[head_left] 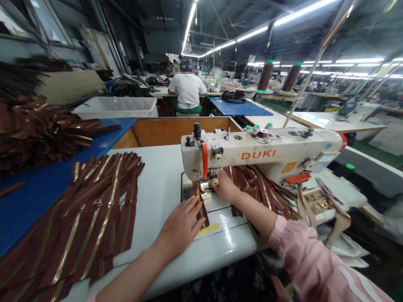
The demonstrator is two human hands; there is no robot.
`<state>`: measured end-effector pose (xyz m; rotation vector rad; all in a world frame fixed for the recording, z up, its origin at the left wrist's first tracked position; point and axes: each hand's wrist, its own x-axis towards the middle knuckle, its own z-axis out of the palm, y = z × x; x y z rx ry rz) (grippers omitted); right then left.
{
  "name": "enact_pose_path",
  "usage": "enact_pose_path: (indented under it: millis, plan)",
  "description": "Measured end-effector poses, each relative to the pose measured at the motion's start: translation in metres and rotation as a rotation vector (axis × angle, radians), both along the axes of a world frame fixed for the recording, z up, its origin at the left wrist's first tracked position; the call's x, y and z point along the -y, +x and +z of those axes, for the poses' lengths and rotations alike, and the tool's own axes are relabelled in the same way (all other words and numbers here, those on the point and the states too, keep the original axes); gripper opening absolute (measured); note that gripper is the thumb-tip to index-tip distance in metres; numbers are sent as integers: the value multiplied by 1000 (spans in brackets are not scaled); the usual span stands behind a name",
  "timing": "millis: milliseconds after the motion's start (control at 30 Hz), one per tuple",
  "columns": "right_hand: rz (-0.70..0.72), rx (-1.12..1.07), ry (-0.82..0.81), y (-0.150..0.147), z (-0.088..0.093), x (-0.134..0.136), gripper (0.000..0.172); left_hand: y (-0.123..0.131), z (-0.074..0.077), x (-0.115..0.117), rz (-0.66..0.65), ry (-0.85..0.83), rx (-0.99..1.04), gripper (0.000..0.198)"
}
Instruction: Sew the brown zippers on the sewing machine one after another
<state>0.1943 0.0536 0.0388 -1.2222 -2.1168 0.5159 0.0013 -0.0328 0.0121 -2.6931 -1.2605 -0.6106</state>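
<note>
One open left hand (180, 224) on zipper (203, 217), right hand's (225, 187) grip hidden by sewing machine (261, 154).

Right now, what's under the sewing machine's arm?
A heap of brown zippers with gold teeth lies there, beside the right hand. The table beneath the heap is covered, so that part can't be seen, nor can the heap's lower layers.

A pale pink track-jacket sleeve (315, 260) covers the arm behind the right hand (225, 186), ending in a ribbed cuff (277, 230), with white stripes (355, 285) running along it; dark floral-patterned clothing (220, 285) shows below.
</note>
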Motion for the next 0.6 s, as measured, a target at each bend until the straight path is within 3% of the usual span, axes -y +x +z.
enact_pose_path:
  millis: [100, 200, 300, 600]
  plan:
    - [-85, 67, 123, 8, -2, 39, 17, 1, 1, 12, -21, 8, -6, 35]
    - [61, 169, 146, 8, -8, 82, 16, 1, 2, 23, -59, 38, -12, 32]
    - [87, 228, 148, 5, -14, 112, 18, 2, 3, 31, -85, 75, -28, 31]
    - [5, 171, 98, 1, -20, 130, 18, -3, 4, 37, -144, 85, -73, 32]
